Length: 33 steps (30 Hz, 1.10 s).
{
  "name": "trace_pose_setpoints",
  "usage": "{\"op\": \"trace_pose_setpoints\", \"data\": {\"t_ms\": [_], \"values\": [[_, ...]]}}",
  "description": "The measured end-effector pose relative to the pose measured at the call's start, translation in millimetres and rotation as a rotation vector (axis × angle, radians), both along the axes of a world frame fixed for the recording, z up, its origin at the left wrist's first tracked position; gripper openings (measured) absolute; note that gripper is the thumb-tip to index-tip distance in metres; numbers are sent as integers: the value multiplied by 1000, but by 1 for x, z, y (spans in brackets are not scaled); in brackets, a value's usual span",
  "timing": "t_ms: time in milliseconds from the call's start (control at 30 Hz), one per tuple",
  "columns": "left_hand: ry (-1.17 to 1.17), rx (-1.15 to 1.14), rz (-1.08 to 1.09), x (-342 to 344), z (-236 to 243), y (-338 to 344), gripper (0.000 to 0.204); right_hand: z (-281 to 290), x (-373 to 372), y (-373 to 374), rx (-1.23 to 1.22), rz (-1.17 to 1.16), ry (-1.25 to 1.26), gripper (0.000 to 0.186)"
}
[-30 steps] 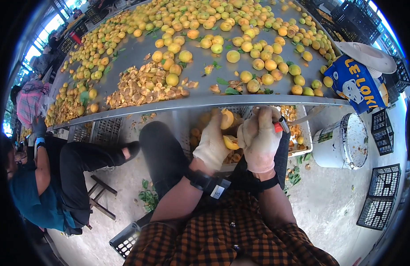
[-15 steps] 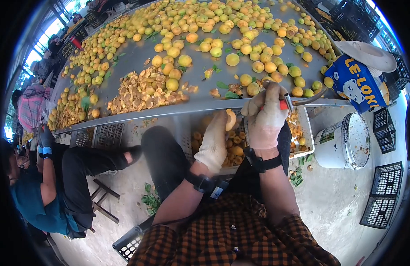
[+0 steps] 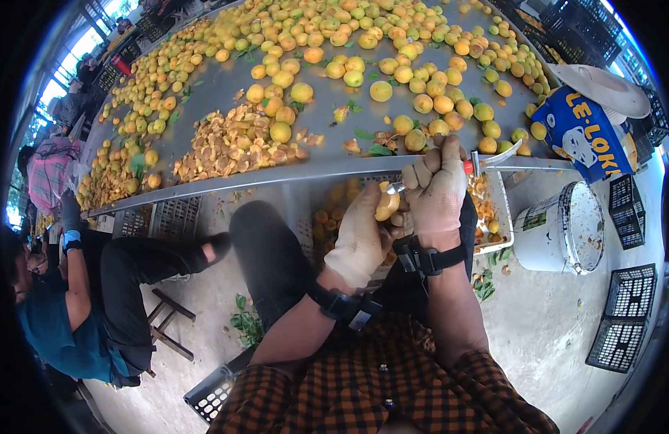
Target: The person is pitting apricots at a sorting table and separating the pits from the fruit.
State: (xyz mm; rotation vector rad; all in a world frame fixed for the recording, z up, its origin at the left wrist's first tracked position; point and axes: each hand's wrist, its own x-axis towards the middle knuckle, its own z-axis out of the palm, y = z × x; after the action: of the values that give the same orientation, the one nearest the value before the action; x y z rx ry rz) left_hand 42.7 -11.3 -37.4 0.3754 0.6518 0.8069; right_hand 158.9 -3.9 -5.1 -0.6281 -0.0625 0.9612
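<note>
My left hand (image 3: 358, 239), in a pale glove, is closed around a peeled-looking yellow apricot (image 3: 386, 205) over my lap, just below the table edge. Close beside it, my gloved right hand (image 3: 436, 189) grips a red-handled metal tool (image 3: 470, 167). One metal end of the tool reaches the top of the apricot; the other, a curved strip, sticks out to the right. How far the tip goes into the fruit I cannot tell. Beneath my hands, a crate of cut apricots (image 3: 326, 230) is partly hidden by my hands and legs.
Whole apricots (image 3: 334, 29) cover much of the metal table (image 3: 204, 94), with a heap of cut pieces (image 3: 237, 141) near its edge. At right are a white crate (image 3: 505, 217), a white bucket (image 3: 559, 228), a blue bag (image 3: 577, 137) and black crates (image 3: 624, 311). A co-worker (image 3: 67, 318) sits at left.
My hands have come closer together. The left hand has turned with the apricot, and the tool's metal tip now meets the fruit. The tool's curved end has swung upward.
</note>
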Motion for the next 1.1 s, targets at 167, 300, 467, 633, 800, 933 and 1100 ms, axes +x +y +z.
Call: {"op": "trace_pose_setpoints", "data": {"t_ms": [167, 300, 467, 633, 800, 933, 1100], "values": [[-173, -308, -137, -9, -7, 2, 38, -17, -1, -3, 114, 259, 43, 28], [-37, -256, -162, -20, 6, 4, 34, -24, 12, -1, 491, 711, 377, 28], [25, 0, -136, -48, 21, 22, 25, 8, 4, -25, 71, 526, -252, 25], [69, 215, -344, -55, 28, 16, 50, -6, -14, -26, -278, 670, -1130, 24], [115, 275, -282, -62, 51, 14, 60, -7, 0, -24, -474, 665, -673, 22], [726, 523, 56, -107, 65, 67, 51, -36, 4, -26, -316, 506, -1463, 22], [1553, 967, 132, -149, 60, 152, 42, -60, 5, -27, -491, 533, -1511, 34]]}}
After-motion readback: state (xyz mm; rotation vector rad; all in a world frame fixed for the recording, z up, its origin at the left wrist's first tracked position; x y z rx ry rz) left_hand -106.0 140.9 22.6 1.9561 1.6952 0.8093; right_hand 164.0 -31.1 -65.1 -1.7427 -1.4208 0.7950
